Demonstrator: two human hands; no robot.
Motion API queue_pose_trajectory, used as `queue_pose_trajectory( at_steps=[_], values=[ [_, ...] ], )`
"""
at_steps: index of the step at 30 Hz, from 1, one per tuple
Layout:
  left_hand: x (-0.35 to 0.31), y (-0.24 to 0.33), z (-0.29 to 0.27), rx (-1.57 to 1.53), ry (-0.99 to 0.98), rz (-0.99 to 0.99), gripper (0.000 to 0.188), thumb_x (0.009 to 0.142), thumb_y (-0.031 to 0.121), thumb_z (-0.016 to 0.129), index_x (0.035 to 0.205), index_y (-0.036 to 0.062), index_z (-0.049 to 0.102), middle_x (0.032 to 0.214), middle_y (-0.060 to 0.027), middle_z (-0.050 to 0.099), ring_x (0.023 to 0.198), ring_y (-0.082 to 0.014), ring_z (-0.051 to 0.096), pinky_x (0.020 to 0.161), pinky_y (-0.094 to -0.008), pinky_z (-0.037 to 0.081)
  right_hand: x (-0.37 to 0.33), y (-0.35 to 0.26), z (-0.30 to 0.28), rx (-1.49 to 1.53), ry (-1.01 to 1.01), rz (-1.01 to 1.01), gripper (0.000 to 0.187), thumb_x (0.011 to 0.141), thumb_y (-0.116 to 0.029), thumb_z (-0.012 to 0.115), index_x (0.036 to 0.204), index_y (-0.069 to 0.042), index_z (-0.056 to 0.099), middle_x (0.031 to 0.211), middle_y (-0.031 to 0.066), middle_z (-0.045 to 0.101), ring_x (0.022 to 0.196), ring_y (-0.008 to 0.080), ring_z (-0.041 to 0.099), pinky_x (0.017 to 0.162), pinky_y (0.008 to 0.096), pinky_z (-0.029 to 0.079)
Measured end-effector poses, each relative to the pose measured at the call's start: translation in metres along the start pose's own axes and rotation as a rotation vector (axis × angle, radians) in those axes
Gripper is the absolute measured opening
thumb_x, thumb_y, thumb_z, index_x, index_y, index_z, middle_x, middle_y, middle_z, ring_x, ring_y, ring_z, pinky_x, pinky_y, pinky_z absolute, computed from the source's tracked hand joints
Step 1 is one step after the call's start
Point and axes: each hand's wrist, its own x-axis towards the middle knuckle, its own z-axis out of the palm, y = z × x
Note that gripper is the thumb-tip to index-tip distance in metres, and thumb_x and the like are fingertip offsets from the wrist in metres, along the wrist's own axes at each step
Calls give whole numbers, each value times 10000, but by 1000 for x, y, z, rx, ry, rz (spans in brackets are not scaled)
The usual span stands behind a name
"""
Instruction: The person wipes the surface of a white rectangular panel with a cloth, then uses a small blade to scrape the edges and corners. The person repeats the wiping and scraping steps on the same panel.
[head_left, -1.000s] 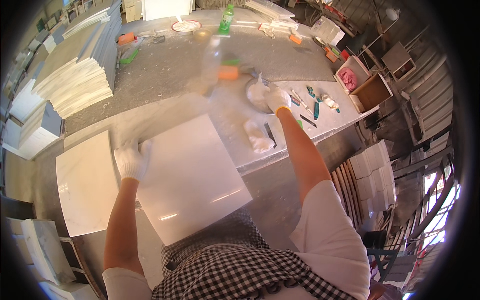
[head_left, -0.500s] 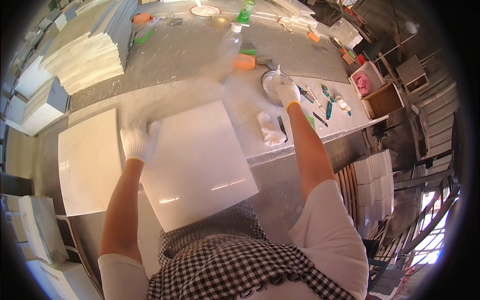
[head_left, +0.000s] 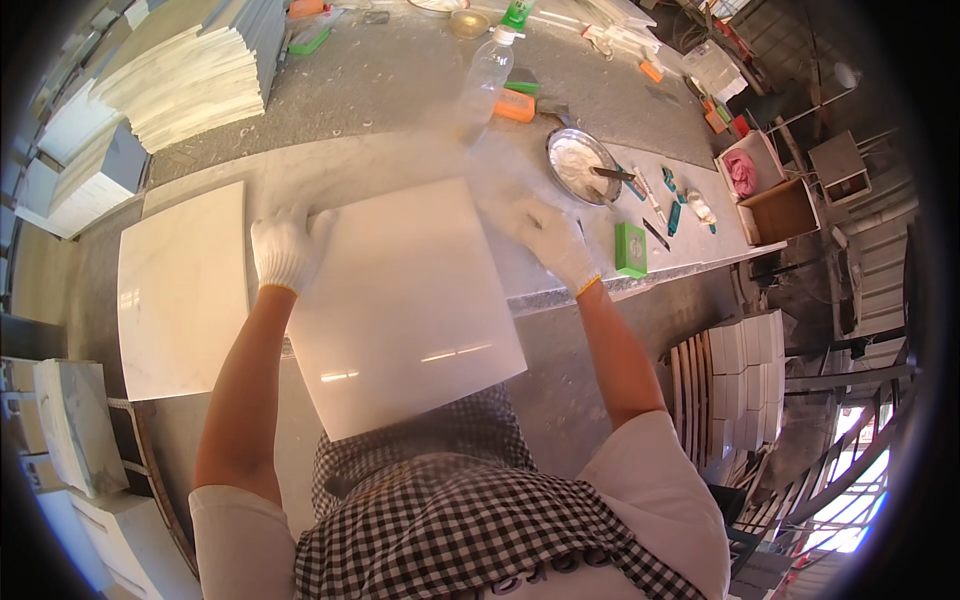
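My left hand [head_left: 285, 245], in a white knit glove, is closed on the left edge of a square white stone tile [head_left: 405, 300]. The tile lies askew, its near part jutting past the bench edge over my checked apron. My right hand [head_left: 552, 238], gloved the same way, is low over the bench just right of the tile. Its fingers are blurred, and the white cloth seen there before is hidden by it or merged with the glove. Beyond it stands a metal bowl [head_left: 581, 166] of white paste, a dark-bladed putty knife [head_left: 612, 173] resting in it.
Left of my left hand lies another white tile [head_left: 185, 300]. A green box [head_left: 630, 250], a black blade [head_left: 656, 234] and teal cutters [head_left: 674, 217] are at the right. Farther off stand a clear bottle [head_left: 490, 75], an orange block [head_left: 515, 106] and stacked slabs [head_left: 200, 85].
My right hand has left the bowl and moved left and nearer, to where the white cloth lay. The knife in the bowl now shows. My left hand stays on the tile; the view has shifted slightly.
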Motion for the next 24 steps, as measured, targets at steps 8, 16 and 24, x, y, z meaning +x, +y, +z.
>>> queue_pose_trajectory(
  at_steps=[8,16,24],
  values=[
    [4,2,-4,40,-115,-45,335,933,410,632,941,95,744,878,-105,726,892,-309,670,832,-450,487,-3,5,13,-204,4,-43,272,932,-249,684,1114,-52,732,984,101,734,927,174,671,823,327,515],
    [5,4,-7,20,-157,-74,442,954,472,575,943,56,725,905,-121,727,928,-291,667,890,-433,456,-11,-6,13,-252,16,48,397,919,-358,696,1163,-46,710,1057,139,735,981,247,699,850,357,525],
    [5,4,-8,33,-164,-77,445,949,477,583,945,56,725,898,-121,725,923,-291,669,881,-434,457,-11,-2,14,-296,26,12,413,918,-408,682,1106,-41,712,982,164,717,915,292,689,797,380,518]
  ],
)
